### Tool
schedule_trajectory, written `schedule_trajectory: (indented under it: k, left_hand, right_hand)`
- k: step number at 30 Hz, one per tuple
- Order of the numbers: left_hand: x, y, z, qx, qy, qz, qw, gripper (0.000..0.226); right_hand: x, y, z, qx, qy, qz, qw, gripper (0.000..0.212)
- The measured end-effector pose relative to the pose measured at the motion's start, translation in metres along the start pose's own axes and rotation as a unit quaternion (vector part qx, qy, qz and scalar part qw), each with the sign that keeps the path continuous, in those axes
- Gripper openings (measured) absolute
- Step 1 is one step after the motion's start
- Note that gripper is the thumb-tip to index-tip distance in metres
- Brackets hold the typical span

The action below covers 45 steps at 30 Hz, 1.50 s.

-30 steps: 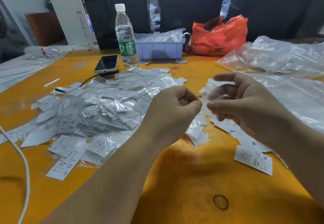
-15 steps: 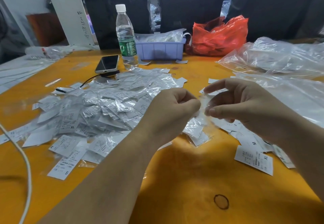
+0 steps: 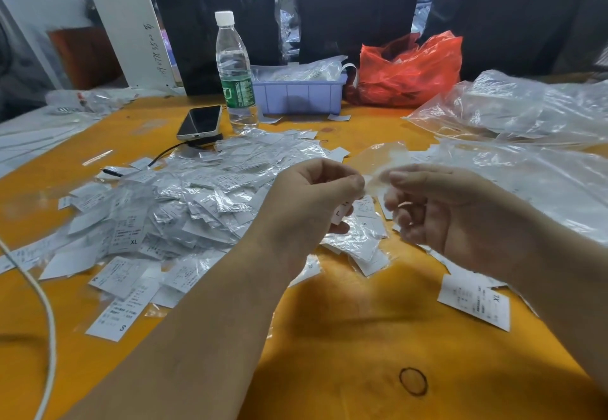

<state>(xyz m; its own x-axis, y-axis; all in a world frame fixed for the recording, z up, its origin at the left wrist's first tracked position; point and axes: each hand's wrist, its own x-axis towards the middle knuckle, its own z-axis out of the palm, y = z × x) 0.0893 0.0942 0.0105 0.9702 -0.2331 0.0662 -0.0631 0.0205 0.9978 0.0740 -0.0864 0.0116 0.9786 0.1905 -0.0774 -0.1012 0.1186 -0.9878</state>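
Just above the worktop (image 3: 329, 337), the left hand (image 3: 309, 202) and right hand (image 3: 460, 219) meet, each pinching one edge of a small clear sleeve (image 3: 378, 159) that rises, blurred, between them. The left hand's curled fingers also hold a white label (image 3: 340, 214). A heap of bagged labels (image 3: 197, 206) crowds the left side and large clear bags (image 3: 526, 169) reach in from the right edge. Bare orange surface lies open toward the near edge, beside a loose XL label (image 3: 475, 301).

Behind the label heap (image 3: 184, 202) stands the bottle (image 3: 234, 74), phone (image 3: 199, 122) on its left, tray (image 3: 297, 99) on its right.
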Motion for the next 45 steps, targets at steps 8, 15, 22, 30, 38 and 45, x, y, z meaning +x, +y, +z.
schedule_trajectory:
  k: [8,15,22,30,38,45]
  left_hand:
    - [-0.0015,-0.0060,0.0067,0.042,-0.017,0.055,0.997,0.011]
    - [-0.0018,-0.0051,0.0081,0.036,-0.043,0.028,0.998,0.032]
    - [0.0021,-0.0066,0.0067,0.047,-0.022,0.005,0.999,0.039]
    - [0.0037,-0.0077,0.0032,0.095,0.015,0.015,0.995,0.004]
    - [0.0017,-0.0049,0.0024,0.109,0.033,0.023,0.993,0.005]
    - [0.0008,0.0009,0.0009,0.011,-0.015,-0.035,0.999,0.014]
  right_hand:
    - [-0.0015,0.0066,0.0055,0.044,0.022,-0.016,0.999,0.017]
    - [-0.0001,0.0032,0.0032,0.078,0.110,-0.048,0.990,0.013]
    - [-0.0028,0.0003,0.0021,0.083,0.104,-0.057,0.989,0.010]
    - [-0.0017,-0.0001,0.0016,0.112,0.066,-0.018,0.991,0.027]
    - [-0.0037,0.0012,0.0045,0.094,0.017,0.015,0.995,0.017]
    - [-0.0002,0.0030,-0.0003,0.055,0.081,-0.007,0.995,0.006]
